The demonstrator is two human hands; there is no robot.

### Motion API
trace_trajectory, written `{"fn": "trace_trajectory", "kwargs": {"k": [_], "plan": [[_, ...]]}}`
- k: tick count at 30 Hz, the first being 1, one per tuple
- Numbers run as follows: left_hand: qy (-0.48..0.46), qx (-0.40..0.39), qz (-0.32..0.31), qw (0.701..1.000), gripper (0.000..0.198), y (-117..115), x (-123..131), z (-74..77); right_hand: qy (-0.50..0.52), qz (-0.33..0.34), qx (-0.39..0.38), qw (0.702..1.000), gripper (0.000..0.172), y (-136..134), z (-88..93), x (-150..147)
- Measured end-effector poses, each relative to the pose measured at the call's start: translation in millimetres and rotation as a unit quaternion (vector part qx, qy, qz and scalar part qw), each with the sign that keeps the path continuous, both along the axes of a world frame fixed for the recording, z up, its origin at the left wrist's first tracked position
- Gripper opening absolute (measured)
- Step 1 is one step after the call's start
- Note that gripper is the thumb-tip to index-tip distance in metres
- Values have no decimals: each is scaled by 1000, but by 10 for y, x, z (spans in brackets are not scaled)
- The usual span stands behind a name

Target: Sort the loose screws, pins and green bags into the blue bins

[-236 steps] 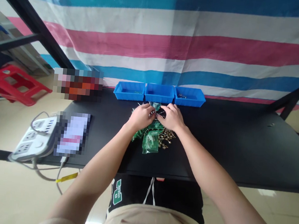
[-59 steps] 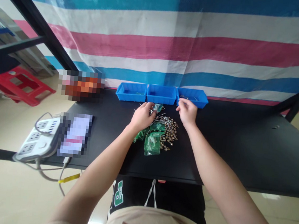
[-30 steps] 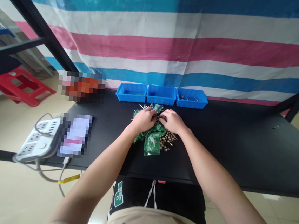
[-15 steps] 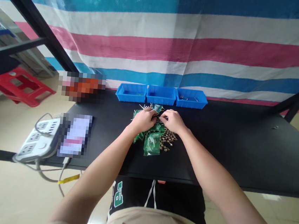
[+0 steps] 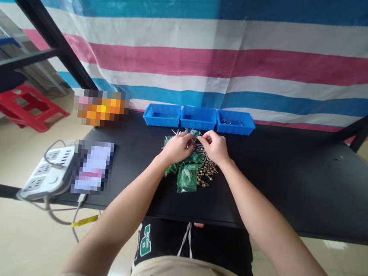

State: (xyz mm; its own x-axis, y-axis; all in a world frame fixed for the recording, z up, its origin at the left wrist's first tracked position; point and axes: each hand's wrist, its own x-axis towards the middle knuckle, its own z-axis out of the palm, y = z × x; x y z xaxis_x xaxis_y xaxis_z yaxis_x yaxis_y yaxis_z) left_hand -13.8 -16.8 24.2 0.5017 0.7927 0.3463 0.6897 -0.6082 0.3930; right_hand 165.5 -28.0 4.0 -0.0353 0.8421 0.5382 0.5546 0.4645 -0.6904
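Metal pins point(image 5: 205, 169), partly hidden by left hand point(image 5: 177, 147) and nearby right hand point(image 5: 216, 148), cannot tell if either's fingers point(image 5: 187, 138) are clamped

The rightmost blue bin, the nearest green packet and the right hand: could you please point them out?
Rightmost blue bin point(image 5: 235, 129), head view: its front wall.
Nearest green packet point(image 5: 187, 180), head view: middle of its face.
Right hand point(image 5: 215, 147), head view: back of the hand.

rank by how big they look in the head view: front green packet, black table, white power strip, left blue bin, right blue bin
1. Black table
2. White power strip
3. Left blue bin and right blue bin, too alike to rank
4. Front green packet
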Motion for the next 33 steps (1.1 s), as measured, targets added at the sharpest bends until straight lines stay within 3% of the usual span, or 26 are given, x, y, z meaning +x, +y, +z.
{"fn": "trace_trajectory", "kwargs": {"k": [8,12,16,20,23,27,33], "plan": [[-87,36,-74,993,32,-24,0,-12,174,51,-108,977,40,-53,72,-92],[-115,52,-117,985,22,-27,-7,-8,229,79,-152,958,56,-70,105,-93],[-128,44,-136,981,16,-15,-22,0,240,107,-178,948,63,-68,122,-70],[-92,22,-152,984,11,12,-49,-1,212,146,-219,941,58,-43,123,-37],[-76,17,-138,987,10,41,-74,-6,183,154,-231,943,47,-26,131,0],[-108,30,-90,990,14,66,-95,12,156,128,-182,962,42,-28,165,46],[-133,42,-30,990,20,32,-89,68,178,118,-154,965,35,-51,209,53]]}}
